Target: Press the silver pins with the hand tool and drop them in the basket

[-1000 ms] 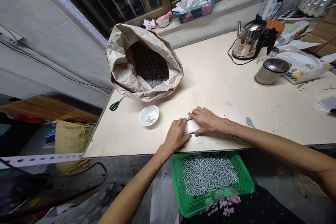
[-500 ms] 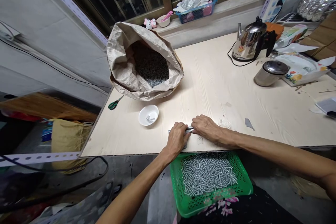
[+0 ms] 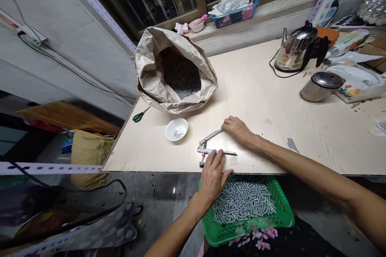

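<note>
On the table lies a silver plier-like hand tool (image 3: 216,133) with two long handles and a small coil spring at its left end. Its handles are spread wide apart. The fingers of my right hand (image 3: 238,130) are closed round the tip of the upper handle. My left hand (image 3: 212,174) lies at the table's front edge, its fingers stretched out with the tips on the lower handle. Left of the tool stands a white bowl (image 3: 176,129) holding several small metal pieces. Below the table edge, a green basket (image 3: 208,229) is filled with small silver spring-like or threaded pieces.
An open sack (image 3: 147,52) of dark and silver metal pieces stands behind the bowl. Green-handled scissors (image 3: 138,117) lie near the left edge. A kettle (image 3: 297,48) with a cord and a lidded steel canister (image 3: 319,87) stand at the right.
The handles have come apart, with my right hand lifting one away. My left hand has gone from gripping the tool to lying flat. The whole view has shifted slightly.
</note>
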{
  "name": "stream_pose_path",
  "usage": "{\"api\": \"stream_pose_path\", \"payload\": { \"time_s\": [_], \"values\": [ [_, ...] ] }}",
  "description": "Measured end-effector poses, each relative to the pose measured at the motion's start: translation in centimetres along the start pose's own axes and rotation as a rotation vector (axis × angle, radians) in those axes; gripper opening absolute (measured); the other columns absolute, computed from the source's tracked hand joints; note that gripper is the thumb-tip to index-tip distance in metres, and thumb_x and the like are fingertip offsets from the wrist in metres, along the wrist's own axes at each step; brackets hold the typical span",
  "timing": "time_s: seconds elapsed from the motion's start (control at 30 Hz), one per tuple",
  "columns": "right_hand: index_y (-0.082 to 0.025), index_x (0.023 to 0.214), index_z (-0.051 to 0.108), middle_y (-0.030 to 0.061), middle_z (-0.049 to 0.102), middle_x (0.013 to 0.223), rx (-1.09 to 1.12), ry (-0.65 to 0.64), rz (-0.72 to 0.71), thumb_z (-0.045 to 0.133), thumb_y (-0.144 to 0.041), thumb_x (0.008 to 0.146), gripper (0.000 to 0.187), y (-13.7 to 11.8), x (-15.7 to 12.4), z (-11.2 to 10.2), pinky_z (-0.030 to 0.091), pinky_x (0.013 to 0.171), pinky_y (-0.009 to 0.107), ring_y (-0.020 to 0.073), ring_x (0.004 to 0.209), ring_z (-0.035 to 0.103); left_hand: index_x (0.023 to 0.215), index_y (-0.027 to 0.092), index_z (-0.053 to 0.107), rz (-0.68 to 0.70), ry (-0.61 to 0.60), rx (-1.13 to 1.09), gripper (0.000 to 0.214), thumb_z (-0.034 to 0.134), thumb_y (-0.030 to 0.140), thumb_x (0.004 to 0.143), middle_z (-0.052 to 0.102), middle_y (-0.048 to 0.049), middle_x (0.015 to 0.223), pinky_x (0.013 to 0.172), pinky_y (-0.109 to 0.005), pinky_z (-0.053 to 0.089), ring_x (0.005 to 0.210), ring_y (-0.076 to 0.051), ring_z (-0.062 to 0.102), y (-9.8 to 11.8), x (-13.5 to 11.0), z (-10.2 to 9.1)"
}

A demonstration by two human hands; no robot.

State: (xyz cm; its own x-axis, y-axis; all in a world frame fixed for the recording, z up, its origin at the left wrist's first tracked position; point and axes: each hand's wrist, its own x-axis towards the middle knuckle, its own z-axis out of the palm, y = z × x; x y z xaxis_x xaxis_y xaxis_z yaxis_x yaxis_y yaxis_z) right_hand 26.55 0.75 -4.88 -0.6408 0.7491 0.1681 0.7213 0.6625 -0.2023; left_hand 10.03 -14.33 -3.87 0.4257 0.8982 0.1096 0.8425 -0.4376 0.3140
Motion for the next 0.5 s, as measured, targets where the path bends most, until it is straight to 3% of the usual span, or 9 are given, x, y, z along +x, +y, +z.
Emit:
{"api": "stream_pose_path", "payload": {
  "time_s": [0.13, 0.27, 0.4, 0.5],
  "values": [
    [-0.018, 0.085, 0.063, 0.0086, 0.061, 0.091, 0.033, 0.011, 0.046, 0.044, -0.018, 0.093, 0.020, 0.3, 2.3, -0.5, 0.035, 0.072, 0.032, 0.0212, 0.088, 0.047, 0.135, 0.015, 0.044, -0.020, 0.003, -0.014, 0.051, 0.050, 0.039, 0.090, 0.047, -0.0138, 0.141, 0.106, -0.053, 0.039, 0.133, -0.032, 0.037, -0.1, 0.1, 0.2],
    [-0.017, 0.098, 0.062, 0.0100, 0.059, 0.101, 0.111, 0.114, 0.062, 0.047, -0.021, 0.093, 0.016, -1.1, 0.3, -1.5, 0.038, 0.075, 0.033, 0.0214, 0.090, 0.049, 0.128, 0.018, 0.050, -0.027, 0.074, -0.048, 0.042, 0.050, 0.038, 0.091, 0.052, -0.0118, 0.134, 0.103, -0.049, 0.042, 0.128, -0.029, 0.042, -0.9, -0.4, -0.6],
    [-0.018, 0.100, 0.061, 0.0080, 0.059, 0.098, 0.232, 0.099, -0.047, 0.050, -0.030, 0.093, 0.018, -3.3, -3.7, -1.4, 0.038, 0.075, 0.033, 0.0208, 0.090, 0.049, 0.095, 0.017, 0.066, -0.396, 0.199, 0.043, 0.026, 0.047, 0.034, 0.091, 0.062, -0.0118, 0.101, 0.085, -0.040, 0.049, 0.101, -0.026, 0.056, -2.9, -0.4, -2.2],
    [-0.019, 0.096, 0.061, 0.0064, 0.060, 0.096, 0.228, 0.080, -0.063, 0.054, -0.028, 0.090, 0.013, -4.5, -5.2, 0.0, 0.037, 0.074, 0.032, 0.0199, 0.088, 0.049, 0.074, 0.017, 0.067, -0.628, 0.015, 0.076, 0.028, 0.057, 0.042, 0.083, 0.062, -0.0100, 0.087, 0.074, -0.036, 0.047, 0.094, -0.027, 0.056, -4.5, 0.8, -3.5]
  ]
}}
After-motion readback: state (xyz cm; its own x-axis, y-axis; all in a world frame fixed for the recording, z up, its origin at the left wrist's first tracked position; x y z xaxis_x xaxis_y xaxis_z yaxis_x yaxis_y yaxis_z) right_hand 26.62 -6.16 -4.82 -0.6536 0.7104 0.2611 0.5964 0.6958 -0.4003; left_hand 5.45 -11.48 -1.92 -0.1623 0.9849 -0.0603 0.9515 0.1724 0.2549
